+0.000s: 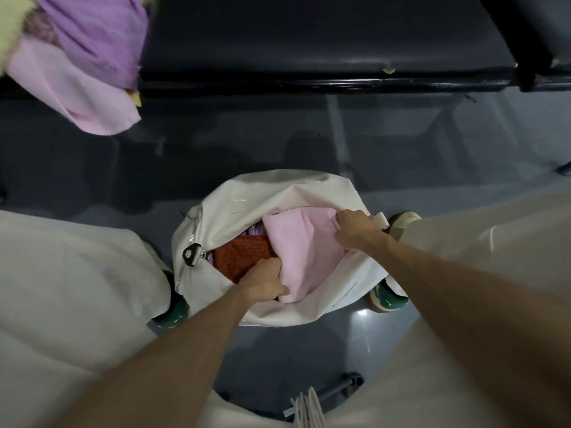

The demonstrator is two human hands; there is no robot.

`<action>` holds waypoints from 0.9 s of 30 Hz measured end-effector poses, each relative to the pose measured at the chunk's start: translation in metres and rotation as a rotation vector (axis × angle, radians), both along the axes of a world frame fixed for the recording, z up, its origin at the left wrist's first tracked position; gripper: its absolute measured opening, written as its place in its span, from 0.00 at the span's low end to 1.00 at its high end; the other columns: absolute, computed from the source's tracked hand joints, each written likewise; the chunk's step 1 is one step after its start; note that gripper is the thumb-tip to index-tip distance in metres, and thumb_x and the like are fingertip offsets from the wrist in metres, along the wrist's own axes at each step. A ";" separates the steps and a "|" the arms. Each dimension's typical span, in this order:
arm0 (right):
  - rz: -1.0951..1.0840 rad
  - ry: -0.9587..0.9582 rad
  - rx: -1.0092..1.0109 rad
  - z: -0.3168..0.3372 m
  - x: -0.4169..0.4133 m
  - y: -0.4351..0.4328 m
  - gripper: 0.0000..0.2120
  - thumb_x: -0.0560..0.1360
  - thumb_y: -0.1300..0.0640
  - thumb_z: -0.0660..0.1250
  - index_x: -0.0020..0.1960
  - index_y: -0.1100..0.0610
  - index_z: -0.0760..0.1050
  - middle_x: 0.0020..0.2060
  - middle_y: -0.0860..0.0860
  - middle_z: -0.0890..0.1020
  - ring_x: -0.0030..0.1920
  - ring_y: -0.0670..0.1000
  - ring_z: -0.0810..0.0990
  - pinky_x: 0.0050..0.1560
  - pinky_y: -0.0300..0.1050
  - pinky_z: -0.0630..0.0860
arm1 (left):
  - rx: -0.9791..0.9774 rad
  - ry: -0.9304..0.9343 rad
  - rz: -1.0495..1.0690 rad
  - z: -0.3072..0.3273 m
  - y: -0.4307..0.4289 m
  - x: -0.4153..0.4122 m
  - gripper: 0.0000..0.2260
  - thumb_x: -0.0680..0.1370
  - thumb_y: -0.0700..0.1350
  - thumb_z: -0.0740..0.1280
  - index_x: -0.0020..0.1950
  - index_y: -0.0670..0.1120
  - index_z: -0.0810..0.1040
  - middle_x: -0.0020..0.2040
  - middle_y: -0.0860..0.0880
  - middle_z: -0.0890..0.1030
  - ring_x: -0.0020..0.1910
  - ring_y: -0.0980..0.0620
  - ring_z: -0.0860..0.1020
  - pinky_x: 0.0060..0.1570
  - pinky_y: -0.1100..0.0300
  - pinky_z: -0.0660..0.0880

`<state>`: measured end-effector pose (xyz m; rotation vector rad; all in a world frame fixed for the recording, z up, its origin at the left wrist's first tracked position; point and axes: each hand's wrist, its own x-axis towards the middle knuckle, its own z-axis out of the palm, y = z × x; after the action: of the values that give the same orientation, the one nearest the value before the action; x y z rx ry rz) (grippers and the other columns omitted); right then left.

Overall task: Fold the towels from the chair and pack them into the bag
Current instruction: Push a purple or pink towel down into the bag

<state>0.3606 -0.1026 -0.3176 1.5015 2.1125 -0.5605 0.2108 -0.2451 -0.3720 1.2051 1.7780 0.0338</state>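
pink towel (304,251) hides both hands' fingers (279,290) inside bag (247,196).

bag (247,205) mouth crowded — pink towel (302,245) fills it

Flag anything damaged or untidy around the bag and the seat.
The dark seat has a small chip in its front edge, pale against the upholstery. The remaining towels lie in a loose heap, one pink corner hanging off the seat. Nothing spilled.
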 end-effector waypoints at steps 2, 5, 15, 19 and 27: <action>0.052 -0.058 -0.038 0.003 0.006 -0.002 0.12 0.78 0.61 0.59 0.60 0.60 0.71 0.57 0.57 0.77 0.58 0.57 0.76 0.61 0.49 0.70 | -0.027 0.060 -0.090 -0.001 -0.002 0.002 0.13 0.70 0.45 0.72 0.48 0.47 0.70 0.53 0.45 0.77 0.53 0.44 0.77 0.47 0.55 0.75; 0.088 -0.126 -0.072 0.005 0.020 -0.006 0.03 0.77 0.59 0.61 0.50 0.58 0.69 0.47 0.55 0.76 0.46 0.54 0.74 0.47 0.44 0.71 | -0.047 0.148 -0.267 0.001 -0.004 0.013 0.15 0.72 0.46 0.72 0.55 0.44 0.72 0.58 0.44 0.75 0.56 0.43 0.76 0.48 0.55 0.72; 0.010 0.025 0.072 0.025 0.016 -0.004 0.12 0.76 0.62 0.61 0.58 0.63 0.73 0.54 0.58 0.79 0.51 0.58 0.78 0.46 0.45 0.74 | -0.036 0.189 -0.145 0.036 0.013 0.001 0.12 0.75 0.52 0.65 0.41 0.43 0.73 0.53 0.42 0.80 0.52 0.42 0.79 0.44 0.53 0.72; 0.000 0.147 0.124 0.053 -0.005 0.004 0.14 0.76 0.60 0.62 0.61 0.60 0.75 0.56 0.57 0.79 0.53 0.57 0.80 0.54 0.49 0.79 | 0.102 -0.030 0.211 0.078 0.040 -0.020 0.07 0.73 0.42 0.63 0.43 0.43 0.80 0.45 0.42 0.84 0.44 0.43 0.83 0.50 0.51 0.79; 0.184 0.495 0.188 0.155 -0.067 0.017 0.15 0.77 0.63 0.59 0.56 0.54 0.82 0.57 0.51 0.83 0.58 0.53 0.79 0.57 0.39 0.72 | 0.517 -0.172 0.389 0.213 0.077 -0.079 0.08 0.79 0.39 0.63 0.51 0.43 0.81 0.40 0.47 0.83 0.38 0.52 0.81 0.46 0.61 0.78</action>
<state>0.2936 -0.0856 -0.1631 1.3414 2.7154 -0.7410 0.1318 -0.1681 -0.1588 1.1384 1.8802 0.8419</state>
